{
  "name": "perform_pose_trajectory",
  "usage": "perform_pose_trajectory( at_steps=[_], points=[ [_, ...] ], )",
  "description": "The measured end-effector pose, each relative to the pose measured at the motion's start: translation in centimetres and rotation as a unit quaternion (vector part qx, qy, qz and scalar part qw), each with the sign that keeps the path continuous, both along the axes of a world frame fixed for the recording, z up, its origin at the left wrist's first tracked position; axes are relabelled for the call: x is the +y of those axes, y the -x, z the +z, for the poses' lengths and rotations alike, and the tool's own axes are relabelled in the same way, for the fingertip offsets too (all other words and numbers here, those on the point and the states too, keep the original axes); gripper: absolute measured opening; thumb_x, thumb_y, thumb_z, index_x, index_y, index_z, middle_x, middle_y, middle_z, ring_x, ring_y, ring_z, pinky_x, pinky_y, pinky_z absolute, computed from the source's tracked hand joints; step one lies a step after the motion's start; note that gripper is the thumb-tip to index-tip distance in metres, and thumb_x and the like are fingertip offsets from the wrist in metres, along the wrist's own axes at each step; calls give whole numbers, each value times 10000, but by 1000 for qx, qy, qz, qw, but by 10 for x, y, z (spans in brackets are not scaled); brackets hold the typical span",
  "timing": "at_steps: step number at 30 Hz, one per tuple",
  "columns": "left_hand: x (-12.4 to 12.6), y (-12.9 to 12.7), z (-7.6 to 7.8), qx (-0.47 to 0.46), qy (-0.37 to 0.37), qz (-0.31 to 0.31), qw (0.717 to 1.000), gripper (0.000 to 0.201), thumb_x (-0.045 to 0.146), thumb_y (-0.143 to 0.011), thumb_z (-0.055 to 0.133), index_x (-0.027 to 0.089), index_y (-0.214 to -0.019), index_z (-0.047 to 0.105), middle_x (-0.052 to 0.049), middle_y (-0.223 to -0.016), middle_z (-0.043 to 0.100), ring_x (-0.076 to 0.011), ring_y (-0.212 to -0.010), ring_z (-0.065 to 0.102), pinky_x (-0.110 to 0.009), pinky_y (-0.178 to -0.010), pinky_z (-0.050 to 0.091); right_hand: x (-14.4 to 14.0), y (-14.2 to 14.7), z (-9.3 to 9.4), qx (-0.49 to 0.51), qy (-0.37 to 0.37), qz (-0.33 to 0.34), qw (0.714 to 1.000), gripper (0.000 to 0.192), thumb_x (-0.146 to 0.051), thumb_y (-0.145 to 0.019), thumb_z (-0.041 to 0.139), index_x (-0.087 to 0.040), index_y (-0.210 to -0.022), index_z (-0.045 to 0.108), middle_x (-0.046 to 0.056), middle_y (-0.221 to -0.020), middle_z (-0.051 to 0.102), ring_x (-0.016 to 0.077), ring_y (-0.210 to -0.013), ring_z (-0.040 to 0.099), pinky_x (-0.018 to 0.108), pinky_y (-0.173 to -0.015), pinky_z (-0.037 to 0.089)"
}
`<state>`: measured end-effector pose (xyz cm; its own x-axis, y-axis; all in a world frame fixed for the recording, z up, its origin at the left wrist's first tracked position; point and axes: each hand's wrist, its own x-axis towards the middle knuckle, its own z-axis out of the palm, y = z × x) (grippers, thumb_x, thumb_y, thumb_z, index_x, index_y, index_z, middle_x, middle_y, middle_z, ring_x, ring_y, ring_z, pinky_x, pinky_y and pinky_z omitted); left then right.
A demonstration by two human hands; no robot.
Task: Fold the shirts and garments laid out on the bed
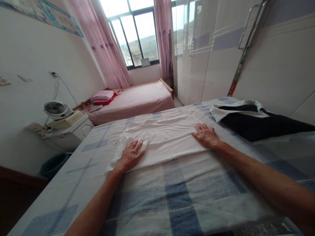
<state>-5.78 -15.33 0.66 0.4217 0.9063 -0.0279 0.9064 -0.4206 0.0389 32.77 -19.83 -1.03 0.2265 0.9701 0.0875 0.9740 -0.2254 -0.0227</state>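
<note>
A white garment (169, 144), partly folded over along its near side, lies on the blue-and-white bed sheet (137, 203); its exact kind cannot be made out. My left hand (131, 154) rests flat on the left part of the cloth, fingers stretched out. On the right end, my right hand (205, 135) presses down with its fingers spread. Neither hand grips anything. Wrinkles run across the garment's far half.
To the right lies a black garment with a white collar (261, 123), near the white wardrobe (221, 49). Beyond this bed stands another with a pink sheet (142, 95). A fan (55, 109) sits on a cabinet at left, above a dark teal bin (54, 164).
</note>
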Motion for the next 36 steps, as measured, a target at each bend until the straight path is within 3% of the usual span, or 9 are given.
perform_pose_trajectory(
  at_steps=[5, 9, 12, 16, 20, 23, 28, 33, 36],
  points=[
    [-14, -56, 16, -5, -48, -9, 999, 523, 464, -952, 277, 218, -1385, 436, -112, -1505, 334, -305, -1401, 246, -560, -1087, 241, 6, 95, 22, 72, -44, 92, 992, 629, -462, -940, 235, -99, -1443, 341, 129, -1518, 296, 261, -1395, 248, 432, -1109, 193],
    [-22, -88, 6, -29, -79, 5, 996, 506, 411, -953, 299, 226, -1415, 391, -119, -1512, 317, -295, -1390, 276, -538, -1094, 240, 4, 161, 10, 95, -58, 155, 982, 610, -452, -940, 246, -132, -1451, 338, 106, -1526, 285, 262, -1404, 222, 436, -1122, 155],
    [-19, -69, -7, -42, -61, 21, 997, 543, 432, -944, 319, 221, -1444, 341, -125, -1525, 283, -287, -1398, 261, -516, -1105, 234, 0, 149, -3, 82, -36, 153, 984, 646, -496, -929, 254, -124, -1450, 338, 122, -1528, 274, 275, -1399, 233, 441, -1123, 157],
    [-9, -6, -15, -47, -55, 31, 997, 599, 459, -944, 289, 174, -1470, 279, -134, -1532, 259, -275, -1406, 243, -490, -1113, 235, -3, 72, -10, 38, -6, 90, 995, 672, -524, -920, 226, -120, -1443, 347, 125, -1529, 271, 270, -1394, 248, 450, -1121, 170],
    [-1, 37, -9, -13, -27, 24, 999, 579, 442, -938, 308, 151, -1436, 348, -130, -1515, 302, -251, -1400, 265, -445, -1109, 265, -4, -3, -9, 4, -9, 8, 1000, 661, -500, -921, 208, -110, -1431, 366, 140, -1506, 319, 275, -1373, 296, 479, -1096, 228],
    [5, 38, 5, 10, -9, 21, 1000, 501, 438, -931, 342, 205, -1360, 458, -113, -1483, 374, -260, -1354, 353, -474, -1054, 337, 0, -26, -5, -9, -5, -30, 999, 646, -499, -910, 252, -107, -1392, 430, 154, -1484, 355, 313, -1360, 315, 513, -1069, 262],
    [27, -1, 17, 1, -50, -29, 998, 365, 362, -947, 347, 247, -1204, 580, -79, -1386, 504, -261, -1303, 421, -490, -1041, 345, 20, 16, 13, -1, -28, 77, 997, 595, -454, -931, 260, -132, -1407, 414, 129, -1496, 341, 283, -1382, 283, 466, -1097, 238],
    [54, -44, 0, -33, -40, -80, 995, 400, 380, -960, 317, 248, -1259, 547, -83, -1427, 460, -252, -1330, 392, -468, -1074, 316, 44, 96, 18, 49, -24, 284, 957, 602, -496, -940, 261, -170, -1429, 390, 98, -1501, 340, 241, -1393, 268, 410, -1117, 225],
    [69, -47, -12, -57, -52, -86, 993, 462, 408, -961, 306, 235, -1358, 466, -92, -1473, 397, -243, -1361, 346, -448, -1103, 279, 63, 107, 7, 51, -8, 354, 934, 619, -531, -932, 267, -189, -1435, 383, 84, -1516, 312, 244, -1396, 258, 427, -1125, 203]
  ],
)
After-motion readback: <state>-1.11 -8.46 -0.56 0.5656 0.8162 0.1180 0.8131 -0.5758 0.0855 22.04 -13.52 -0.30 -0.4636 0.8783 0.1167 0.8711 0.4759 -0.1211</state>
